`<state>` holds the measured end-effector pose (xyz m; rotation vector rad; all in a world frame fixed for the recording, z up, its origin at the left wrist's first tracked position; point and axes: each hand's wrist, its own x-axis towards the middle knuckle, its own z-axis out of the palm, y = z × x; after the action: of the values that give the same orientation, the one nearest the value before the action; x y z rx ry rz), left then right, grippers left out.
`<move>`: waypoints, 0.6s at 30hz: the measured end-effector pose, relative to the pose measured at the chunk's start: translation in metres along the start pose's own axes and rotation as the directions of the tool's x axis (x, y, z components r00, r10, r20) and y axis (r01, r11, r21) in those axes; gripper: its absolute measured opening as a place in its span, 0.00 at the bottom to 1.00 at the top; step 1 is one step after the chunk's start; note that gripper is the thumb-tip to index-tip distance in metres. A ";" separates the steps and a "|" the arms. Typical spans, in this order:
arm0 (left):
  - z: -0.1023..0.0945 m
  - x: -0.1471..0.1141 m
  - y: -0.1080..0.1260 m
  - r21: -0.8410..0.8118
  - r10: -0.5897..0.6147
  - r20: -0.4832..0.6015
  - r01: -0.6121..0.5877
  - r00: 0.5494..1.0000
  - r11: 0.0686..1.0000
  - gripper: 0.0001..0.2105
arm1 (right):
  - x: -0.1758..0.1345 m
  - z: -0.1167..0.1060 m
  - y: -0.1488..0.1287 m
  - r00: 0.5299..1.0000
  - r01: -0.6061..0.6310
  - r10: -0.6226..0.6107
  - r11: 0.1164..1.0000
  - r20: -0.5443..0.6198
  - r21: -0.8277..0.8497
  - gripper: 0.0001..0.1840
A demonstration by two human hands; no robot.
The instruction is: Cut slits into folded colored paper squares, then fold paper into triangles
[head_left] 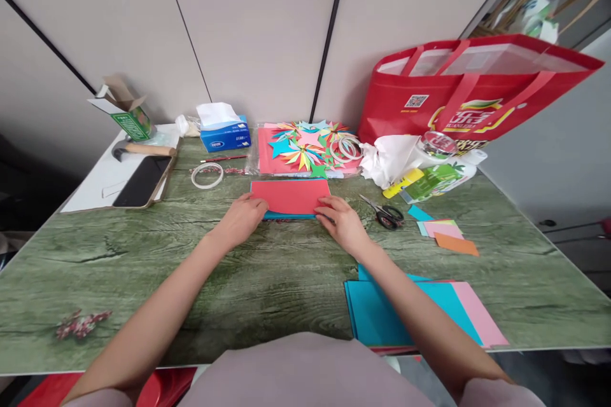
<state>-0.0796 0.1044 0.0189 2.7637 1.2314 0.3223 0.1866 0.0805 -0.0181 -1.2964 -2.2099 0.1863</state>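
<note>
A red sheet of paper [291,196] lies over blue paper [289,215] in the middle of the table, its long side running left to right. My left hand [242,217] grips the left end of the red paper, fingers closed on its edge. At the opposite end, my right hand [342,221] has its fingers closed on the right edge. The blue layer shows along the near side and at the top left. Just beyond the paper lie several multicoloured folded paper stars [305,145] on a red pack.
Scissors [386,211] and paper strips [446,235] lie to the right. Blue and pink sheets [382,315] sit under my right forearm. A tape roll [207,175], tissue box [224,134], phone [142,182] and hammer [143,149] stand left. A red bag [453,95] rises at the back right.
</note>
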 end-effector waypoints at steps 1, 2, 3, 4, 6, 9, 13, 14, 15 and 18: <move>0.000 -0.001 0.000 -0.002 -0.001 -0.002 0.001 1.000 1.000 0.09 | -0.003 -0.002 -0.004 0.999 -0.012 0.012 1.000 -0.029 0.005 0.11; -0.001 -0.002 0.000 -0.005 -0.003 -0.005 0.003 1.000 1.000 0.09 | -0.006 -0.003 -0.008 0.997 -0.023 0.024 1.000 -0.068 0.016 0.12; -0.001 -0.003 -0.001 -0.006 -0.006 -0.011 0.006 1.000 1.000 0.09 | -0.010 -0.004 -0.013 0.992 -0.032 0.037 0.999 -0.124 0.040 0.13; -0.001 -0.004 -0.001 -0.008 -0.010 -0.018 0.010 1.000 1.000 0.09 | -0.014 -0.005 -0.016 0.983 -0.036 0.048 0.997 -0.180 0.071 0.13; 0.001 -0.005 -0.001 -0.011 -0.020 -0.037 0.019 0.999 1.000 0.09 | -0.023 -0.005 -0.021 0.961 -0.025 0.062 0.990 -0.268 0.136 0.13; 0.003 -0.004 -0.001 -0.017 -0.032 -0.074 0.031 0.997 0.999 0.08 | -0.035 -0.003 -0.020 0.947 0.001 0.062 0.981 -0.315 0.195 0.13; 0.005 -0.003 -0.001 -0.023 -0.028 -0.139 0.025 0.990 0.999 0.07 | -0.042 -0.001 -0.014 0.955 0.037 0.036 0.970 -0.295 0.238 0.11; 0.005 -0.002 -0.001 -0.024 -0.019 -0.157 0.016 0.987 1.000 0.08 | -0.041 -0.002 -0.013 0.959 0.045 0.029 0.967 -0.283 0.251 0.11; 0.005 -0.002 -0.001 -0.024 -0.007 -0.174 0.003 0.985 1.000 0.08 | -0.041 -0.005 -0.015 0.963 0.051 0.022 0.963 -0.269 0.263 0.11; 0.005 -0.002 -0.002 -0.023 0.048 -0.214 -0.055 0.976 0.998 0.10 | -0.037 -0.019 -0.026 0.981 0.059 -0.001 0.953 -0.195 0.296 0.08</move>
<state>-0.0814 0.1039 0.0133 2.7992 1.1882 0.6515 0.1909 0.0329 -0.0073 -1.0653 -1.9471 0.3560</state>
